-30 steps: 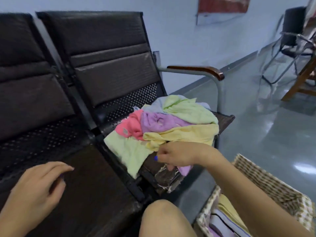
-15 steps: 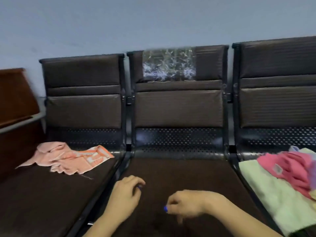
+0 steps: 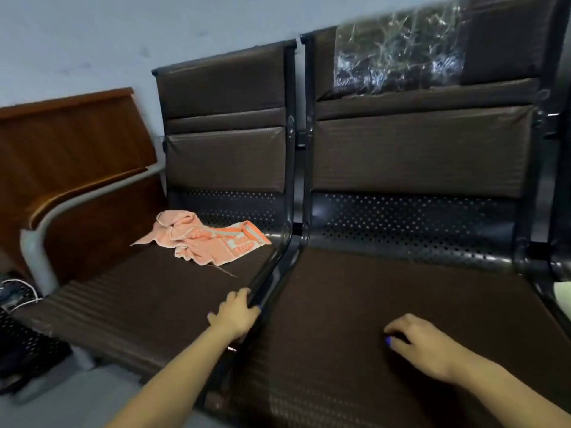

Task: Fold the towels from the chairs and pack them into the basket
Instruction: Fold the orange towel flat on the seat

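Both hands empty: left hand (image 3: 236, 315) now on the black seat divider (image 3: 272, 273), right hand (image 3: 423, 344) loosely curled. View swung from the pile to crumpled peach-orange towel (image 3: 207, 239) on the far-left seat, likely next.

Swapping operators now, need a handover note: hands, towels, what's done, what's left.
Left hand: holds no towel, rests on the black frame rail between two seats.
Right hand: loosely curled, empty, over the middle seat.
Peach-orange towel: crumpled, unfolded, at the back of the left seat.
A pale towel edge shows at far right. Basket out of view.
Left: fold this towel and pack it.
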The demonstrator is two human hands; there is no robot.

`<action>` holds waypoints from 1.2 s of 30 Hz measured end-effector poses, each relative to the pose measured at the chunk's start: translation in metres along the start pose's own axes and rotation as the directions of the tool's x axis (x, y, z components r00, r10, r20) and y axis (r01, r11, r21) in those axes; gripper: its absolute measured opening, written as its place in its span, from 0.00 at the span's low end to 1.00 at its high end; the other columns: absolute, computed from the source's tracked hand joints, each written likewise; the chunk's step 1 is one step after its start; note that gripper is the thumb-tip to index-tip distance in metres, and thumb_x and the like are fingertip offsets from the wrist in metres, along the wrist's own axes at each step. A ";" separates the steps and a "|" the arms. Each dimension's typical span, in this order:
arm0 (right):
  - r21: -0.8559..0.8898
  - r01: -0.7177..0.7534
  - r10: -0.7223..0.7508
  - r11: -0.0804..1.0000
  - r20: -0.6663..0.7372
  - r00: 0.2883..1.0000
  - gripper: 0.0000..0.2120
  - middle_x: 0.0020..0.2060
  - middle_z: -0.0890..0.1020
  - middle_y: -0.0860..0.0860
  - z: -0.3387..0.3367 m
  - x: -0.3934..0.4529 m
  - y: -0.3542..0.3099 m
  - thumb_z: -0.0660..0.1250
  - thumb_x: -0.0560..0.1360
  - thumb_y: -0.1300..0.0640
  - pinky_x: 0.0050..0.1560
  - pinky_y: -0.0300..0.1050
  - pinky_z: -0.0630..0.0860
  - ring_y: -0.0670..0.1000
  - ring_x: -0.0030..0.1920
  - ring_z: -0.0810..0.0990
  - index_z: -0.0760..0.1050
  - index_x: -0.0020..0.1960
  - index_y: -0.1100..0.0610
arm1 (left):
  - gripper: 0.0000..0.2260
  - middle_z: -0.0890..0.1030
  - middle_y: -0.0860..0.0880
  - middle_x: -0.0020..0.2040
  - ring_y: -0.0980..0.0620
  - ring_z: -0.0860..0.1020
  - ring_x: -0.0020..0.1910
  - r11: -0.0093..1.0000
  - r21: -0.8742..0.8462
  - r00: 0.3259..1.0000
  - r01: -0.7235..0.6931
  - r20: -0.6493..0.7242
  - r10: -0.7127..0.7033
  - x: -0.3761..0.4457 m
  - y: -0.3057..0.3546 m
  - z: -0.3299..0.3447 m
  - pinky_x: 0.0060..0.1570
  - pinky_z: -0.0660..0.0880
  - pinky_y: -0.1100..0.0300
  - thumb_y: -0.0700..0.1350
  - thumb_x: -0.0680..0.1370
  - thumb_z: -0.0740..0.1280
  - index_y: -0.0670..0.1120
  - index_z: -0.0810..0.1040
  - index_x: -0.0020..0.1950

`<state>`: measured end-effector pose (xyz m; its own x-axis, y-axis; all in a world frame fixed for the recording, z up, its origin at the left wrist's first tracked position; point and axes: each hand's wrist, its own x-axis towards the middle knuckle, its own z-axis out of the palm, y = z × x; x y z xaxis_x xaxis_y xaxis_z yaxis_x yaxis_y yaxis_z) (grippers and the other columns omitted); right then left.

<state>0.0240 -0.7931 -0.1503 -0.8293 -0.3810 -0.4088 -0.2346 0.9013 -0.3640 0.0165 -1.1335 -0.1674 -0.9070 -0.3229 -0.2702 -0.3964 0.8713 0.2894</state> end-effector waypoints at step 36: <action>0.024 -0.129 0.131 0.991 -0.287 0.949 0.20 0.65 0.65 0.47 0.018 0.028 -0.015 0.55 0.80 0.45 0.66 0.47 0.63 0.50 0.67 0.64 0.59 0.71 0.46 | 0.10 0.81 0.49 0.42 0.44 0.78 0.42 0.616 0.667 0.768 -0.419 -0.102 0.633 0.094 0.052 -0.006 0.43 0.69 0.53 0.47 0.71 0.58 0.50 0.80 0.43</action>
<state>0.0136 -0.8206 -0.1713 -0.9632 -0.1844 -0.1953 -0.1131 0.9379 -0.3280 -0.0900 -1.1206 -0.1726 -0.9615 0.2659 0.0692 0.2309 0.9185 -0.3209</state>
